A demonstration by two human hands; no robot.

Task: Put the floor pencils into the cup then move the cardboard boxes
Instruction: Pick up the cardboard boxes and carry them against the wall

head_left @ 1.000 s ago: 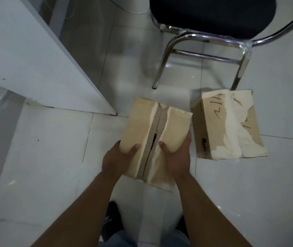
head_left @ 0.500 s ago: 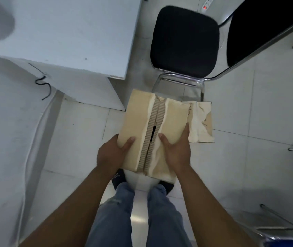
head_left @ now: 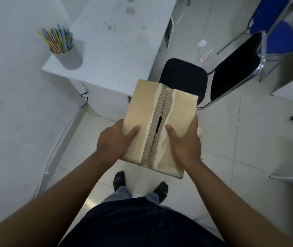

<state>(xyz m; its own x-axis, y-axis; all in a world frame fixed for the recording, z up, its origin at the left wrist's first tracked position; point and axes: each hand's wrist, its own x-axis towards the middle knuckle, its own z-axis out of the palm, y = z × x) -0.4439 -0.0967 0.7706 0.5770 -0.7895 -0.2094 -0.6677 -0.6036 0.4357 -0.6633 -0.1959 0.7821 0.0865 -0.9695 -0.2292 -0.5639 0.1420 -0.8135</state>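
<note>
I hold a tan cardboard box in the air in front of me, its torn centre seam facing up. My left hand grips its left side with the thumb on top. My right hand grips its right side, thumb on top as well. A sliver of the second cardboard box shows on the floor just behind my right hand; the rest is hidden. On the white desk stands a pale cup filled with several coloured pencils.
A black chair stands right behind the held box, with a blue chair further back right. A power strip lies on the tiled floor. A white wall runs along the left. My feet are below the box.
The box has risen from near the floor to about desk height in both hands. My view has lifted, bringing the desk top and the cup of pencils into sight.
</note>
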